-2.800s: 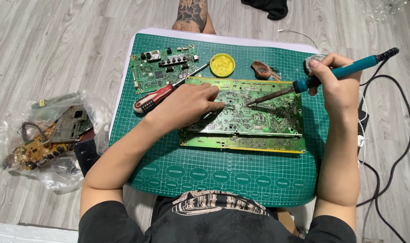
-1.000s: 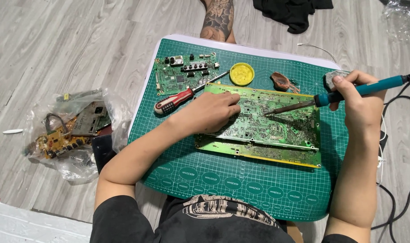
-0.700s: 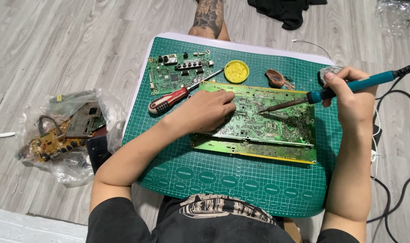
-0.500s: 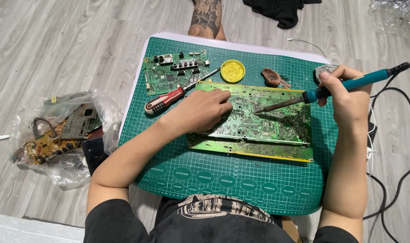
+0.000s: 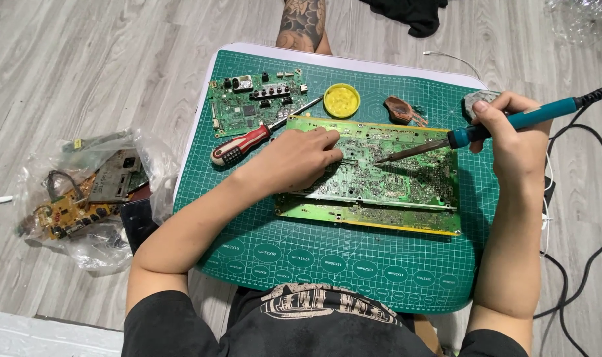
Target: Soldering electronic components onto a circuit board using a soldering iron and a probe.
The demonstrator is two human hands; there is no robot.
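soldering step: my left hand (image 5: 301,158) lay flat, steadying the circuit board (image 5: 380,178); my right hand (image 5: 512,132) at 3 o'clock gripped the soldering iron (image 5: 486,129), whose tip needed a steady touch on the joint next.

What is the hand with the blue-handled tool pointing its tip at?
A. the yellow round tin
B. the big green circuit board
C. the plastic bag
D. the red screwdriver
B: the right hand holds the soldering iron, whose tip rests on the big green circuit board, near the left hand.
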